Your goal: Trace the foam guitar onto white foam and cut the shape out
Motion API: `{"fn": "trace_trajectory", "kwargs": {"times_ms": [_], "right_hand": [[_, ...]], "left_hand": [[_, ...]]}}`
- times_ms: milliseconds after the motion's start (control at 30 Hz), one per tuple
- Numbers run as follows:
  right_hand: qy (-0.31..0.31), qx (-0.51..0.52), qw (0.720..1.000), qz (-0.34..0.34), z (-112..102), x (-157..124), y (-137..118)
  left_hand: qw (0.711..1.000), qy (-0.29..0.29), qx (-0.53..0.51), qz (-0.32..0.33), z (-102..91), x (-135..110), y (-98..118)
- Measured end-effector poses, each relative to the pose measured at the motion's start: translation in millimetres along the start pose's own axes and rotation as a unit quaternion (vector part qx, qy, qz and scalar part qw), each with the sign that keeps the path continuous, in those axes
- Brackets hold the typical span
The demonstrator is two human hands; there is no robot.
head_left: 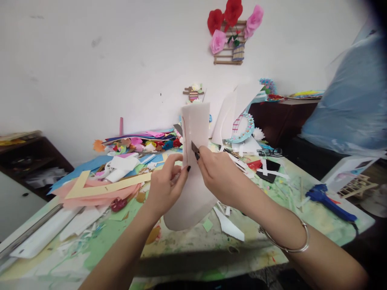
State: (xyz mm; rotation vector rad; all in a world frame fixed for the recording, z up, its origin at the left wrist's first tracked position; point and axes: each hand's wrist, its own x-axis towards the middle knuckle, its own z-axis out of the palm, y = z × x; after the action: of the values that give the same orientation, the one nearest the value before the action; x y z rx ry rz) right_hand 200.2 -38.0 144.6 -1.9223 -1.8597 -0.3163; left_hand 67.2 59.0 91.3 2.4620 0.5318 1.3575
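A curved white sheet (198, 125), thick and stiff like foam or card, stands upright in front of me with a reddish line drawn down its left side. My left hand (166, 183) pinches its left edge low down, thumb in front. In my right hand (219, 171) is a dark-bladed cutting tool (195, 147), pressed against the sheet's face near the line. Another grey metal piece (178, 129) shows past the sheet's left edge. Whether the tool is a knife or scissors I cannot tell, since my fingers and the sheet hide most of it.
Paper scraps cover the paint-stained table (187, 251). At left lie pink tissue paper (99, 193) and a cream L-shaped strip (117, 186). A blue glue gun (331, 203) rests at right, near a black flat object (269, 171). Behind stand large white sheets (225, 117) and a decorated ring (248, 127).
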Motion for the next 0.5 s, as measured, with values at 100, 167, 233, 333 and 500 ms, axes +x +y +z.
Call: {"fn": "trace_trajectory", "kwargs": {"times_ms": [100, 167, 233, 333, 500], "right_hand": [[-0.007, -0.033, 0.999, -0.025, 1.0, -3.8, 0.1], [-0.020, -0.044, 0.998, -0.034, 1.5, -6.3, -0.3], [-0.040, -0.052, 0.997, -0.038, 2.1, -8.5, -1.2], [-0.046, -0.043, 0.998, -0.022, 3.8, -11.3, -2.0], [-0.039, -0.036, 0.998, -0.024, 4.4, -12.4, 0.4]], "left_hand": [[1.000, 0.007, 0.005, 0.006, -0.2, -0.4, 2.1], [1.000, 0.011, 0.011, 0.010, -0.6, -0.8, 3.3], [1.000, 0.014, 0.016, 0.010, -0.8, -1.1, 4.0], [1.000, 0.019, 0.019, 0.012, -0.7, -1.3, 4.5], [0.999, 0.015, 0.023, 0.017, -0.5, -0.1, 3.8]]}}
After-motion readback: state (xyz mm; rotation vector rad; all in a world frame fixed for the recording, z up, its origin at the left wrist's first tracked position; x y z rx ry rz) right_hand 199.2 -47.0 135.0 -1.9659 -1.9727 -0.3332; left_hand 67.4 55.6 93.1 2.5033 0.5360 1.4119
